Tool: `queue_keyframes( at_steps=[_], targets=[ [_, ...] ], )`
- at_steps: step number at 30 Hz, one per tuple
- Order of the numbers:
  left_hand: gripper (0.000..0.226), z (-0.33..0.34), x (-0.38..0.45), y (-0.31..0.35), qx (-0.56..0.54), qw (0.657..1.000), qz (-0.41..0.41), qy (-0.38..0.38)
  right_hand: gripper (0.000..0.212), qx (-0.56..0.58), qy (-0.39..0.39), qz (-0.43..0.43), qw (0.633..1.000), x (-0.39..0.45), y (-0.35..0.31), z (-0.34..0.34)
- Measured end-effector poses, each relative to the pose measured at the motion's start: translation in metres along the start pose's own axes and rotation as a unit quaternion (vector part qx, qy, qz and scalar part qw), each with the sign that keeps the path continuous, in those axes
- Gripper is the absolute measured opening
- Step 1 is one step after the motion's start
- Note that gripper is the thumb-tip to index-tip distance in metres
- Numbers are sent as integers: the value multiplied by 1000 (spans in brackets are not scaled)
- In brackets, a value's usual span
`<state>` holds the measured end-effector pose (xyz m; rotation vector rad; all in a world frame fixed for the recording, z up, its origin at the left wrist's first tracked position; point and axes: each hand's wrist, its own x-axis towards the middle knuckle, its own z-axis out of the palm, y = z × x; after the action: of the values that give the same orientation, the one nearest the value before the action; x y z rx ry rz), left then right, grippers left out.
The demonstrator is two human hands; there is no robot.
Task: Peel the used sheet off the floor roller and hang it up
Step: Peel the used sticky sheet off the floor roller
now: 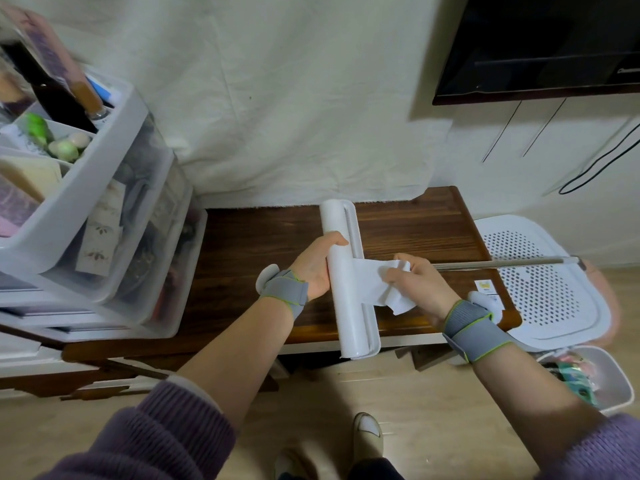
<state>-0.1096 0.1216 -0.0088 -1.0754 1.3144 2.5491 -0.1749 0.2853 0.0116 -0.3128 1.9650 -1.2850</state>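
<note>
The white floor roller (346,292) lies lengthwise over a dark wooden table (263,244), its front end past the table's near edge. Its metal handle (502,263) runs off to the right. My left hand (317,265) grips the roll from the left, near its middle. My right hand (419,282) pinches a crumpled white sheet (377,284) that is partly pulled away from the roll's right side and still joined to it.
Clear plastic drawers (114,216) full of items stand on the left. A white perforated basket lid (543,285) sits at the right, with a small white bin (588,379) below it. A pale cloth (294,116) hangs behind the table. My slippered feet (367,434) stand on the wooden floor.
</note>
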Motion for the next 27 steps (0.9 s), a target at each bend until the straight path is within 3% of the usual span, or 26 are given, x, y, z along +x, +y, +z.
queue_keyframes(
  at_steps=[2, 7, 9, 12, 17, 19, 27],
  targets=[
    [31, 3, -3, 3, -12, 1000, 1, -28, 5, 2, -9, 7, 1000, 0, 1, -3],
    [77, 3, -2, 3, -44, 998, 4, -41, 10, 38, 51, 20, 998, 3, -4, -8],
    [85, 3, -2, 1, -62, 997, 12, -36, 9, 35, 74, 17, 996, 6, -7, -5],
    [88, 5, 0, 2, -120, 992, 8, -37, 5, 23, 85, 4, 996, 8, -14, -4],
    [88, 3, -1, 6, -133, 990, -11, -54, 20, -17, -52, 26, 998, 7, -23, -8],
    [86, 3, -1, 7, -133, 990, -11, -54, 18, -53, -24, 15, 998, 7, -24, -9],
    [88, 2, -1, 14, -112, 992, -11, -49, 13, 165, 14, -56, 985, 13, -35, -26]
  ],
)
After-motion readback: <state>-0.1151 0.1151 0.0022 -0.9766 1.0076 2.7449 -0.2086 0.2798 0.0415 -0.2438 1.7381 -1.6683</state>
